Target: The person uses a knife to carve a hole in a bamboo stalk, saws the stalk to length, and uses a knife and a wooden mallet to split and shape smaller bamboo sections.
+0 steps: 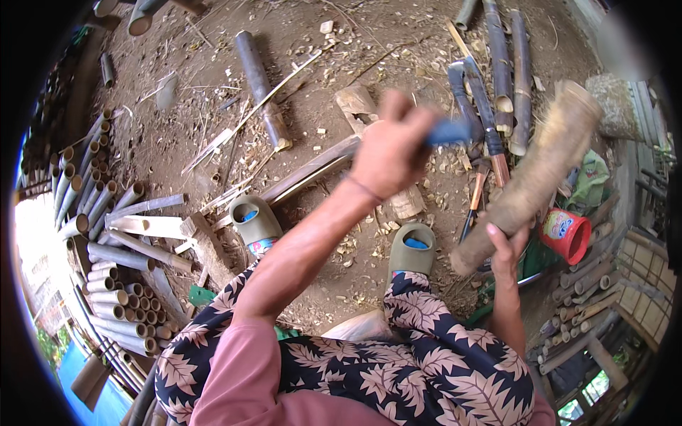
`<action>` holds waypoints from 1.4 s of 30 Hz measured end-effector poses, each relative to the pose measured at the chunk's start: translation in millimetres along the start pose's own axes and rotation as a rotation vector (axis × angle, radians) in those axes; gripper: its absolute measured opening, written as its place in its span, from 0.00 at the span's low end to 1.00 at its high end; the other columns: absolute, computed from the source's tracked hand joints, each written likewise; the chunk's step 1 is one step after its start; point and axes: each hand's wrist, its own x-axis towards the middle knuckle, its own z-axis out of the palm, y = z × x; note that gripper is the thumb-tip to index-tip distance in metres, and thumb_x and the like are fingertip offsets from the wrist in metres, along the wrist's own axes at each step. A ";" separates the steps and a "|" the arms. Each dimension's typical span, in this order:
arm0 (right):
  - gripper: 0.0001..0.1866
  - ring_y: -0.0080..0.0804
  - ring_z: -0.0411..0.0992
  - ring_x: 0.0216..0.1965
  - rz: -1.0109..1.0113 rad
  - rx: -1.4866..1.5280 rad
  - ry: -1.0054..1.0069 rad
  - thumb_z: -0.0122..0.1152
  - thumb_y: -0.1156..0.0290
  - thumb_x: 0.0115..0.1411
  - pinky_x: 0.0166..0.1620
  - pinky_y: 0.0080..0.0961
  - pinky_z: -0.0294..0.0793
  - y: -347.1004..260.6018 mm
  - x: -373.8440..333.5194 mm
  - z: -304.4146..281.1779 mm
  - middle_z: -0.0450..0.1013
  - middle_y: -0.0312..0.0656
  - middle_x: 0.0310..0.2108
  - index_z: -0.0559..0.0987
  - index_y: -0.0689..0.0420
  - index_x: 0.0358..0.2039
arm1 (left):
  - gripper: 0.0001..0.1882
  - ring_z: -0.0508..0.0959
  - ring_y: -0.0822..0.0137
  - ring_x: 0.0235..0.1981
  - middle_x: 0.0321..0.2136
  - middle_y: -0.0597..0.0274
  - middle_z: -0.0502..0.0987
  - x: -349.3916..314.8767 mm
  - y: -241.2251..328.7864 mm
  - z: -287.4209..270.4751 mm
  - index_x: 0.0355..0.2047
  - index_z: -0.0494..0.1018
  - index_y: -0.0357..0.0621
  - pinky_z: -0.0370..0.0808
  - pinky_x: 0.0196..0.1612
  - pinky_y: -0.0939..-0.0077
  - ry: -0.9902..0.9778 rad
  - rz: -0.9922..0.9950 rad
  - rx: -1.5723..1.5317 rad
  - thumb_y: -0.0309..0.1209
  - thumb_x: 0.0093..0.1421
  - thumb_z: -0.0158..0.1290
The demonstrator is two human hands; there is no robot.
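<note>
My left hand (394,149) is raised over the ground, smeared by motion, its fingers closed around a blue object (449,133). The rest of that object is hidden by the hand, so its kind cannot be told. On the right, my right hand (508,248) grips a thick, rough wooden log (533,177) near its lower end. This log tilts up to the far right. Beneath my left hand lies a split bamboo length (309,170), running down toward my left clog (254,219). A short wood block (407,203) rests above my right clog (412,250).
Cut bamboo tubes (106,291) are piled at the left. Dark bamboo poles (521,82) and long-handled tools (483,106) lie at the far right. A red bucket (577,238) sits beside the log. Wood chips litter the dirt around a dark bamboo piece (261,89).
</note>
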 end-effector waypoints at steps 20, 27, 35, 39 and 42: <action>0.40 0.38 0.71 0.39 -0.233 0.050 -0.062 0.63 0.61 0.50 0.44 0.35 0.75 -2.1 -28.0 -10.2 0.69 0.52 0.43 0.59 0.66 0.58 | 0.13 0.71 0.61 0.25 0.21 0.64 0.66 -39.2 -25.1 72.6 0.22 0.69 0.49 0.68 0.25 0.65 0.033 0.246 -0.153 0.37 0.49 0.63; 0.33 0.39 0.73 0.44 -0.079 -0.383 -0.287 0.71 0.62 0.46 0.50 0.37 0.73 -3.5 -35.4 14.1 0.72 0.51 0.44 0.70 0.65 0.50 | 0.14 0.70 0.61 0.21 0.20 0.63 0.65 -33.8 -38.1 70.5 0.23 0.70 0.48 0.66 0.21 0.65 0.049 0.330 -0.140 0.36 0.50 0.66; 0.31 0.32 0.75 0.35 -0.046 -0.431 -0.326 0.68 0.60 0.48 0.45 0.30 0.75 -16.6 -23.0 19.3 0.76 0.44 0.33 0.69 0.66 0.47 | 0.13 0.71 0.58 0.23 0.20 0.62 0.66 -26.1 -42.8 62.8 0.23 0.69 0.47 0.67 0.23 0.63 0.052 0.237 -0.147 0.33 0.48 0.65; 0.33 0.35 0.74 0.36 -0.326 -0.108 -0.318 0.65 0.57 0.50 0.43 0.32 0.75 -19.2 -27.3 3.4 0.71 0.47 0.39 0.69 0.67 0.51 | 0.13 0.73 0.57 0.24 0.22 0.61 0.68 -21.3 -44.5 64.9 0.23 0.70 0.47 0.69 0.25 0.63 0.101 0.178 -0.135 0.34 0.44 0.64; 0.33 0.38 0.73 0.42 -0.297 -0.348 -0.300 0.68 0.60 0.48 0.47 0.35 0.74 -23.0 -25.8 23.9 0.73 0.51 0.42 0.70 0.66 0.51 | 0.12 0.74 0.57 0.26 0.22 0.62 0.69 -20.8 -46.4 64.8 0.24 0.70 0.48 0.69 0.25 0.62 0.104 0.162 -0.142 0.35 0.44 0.63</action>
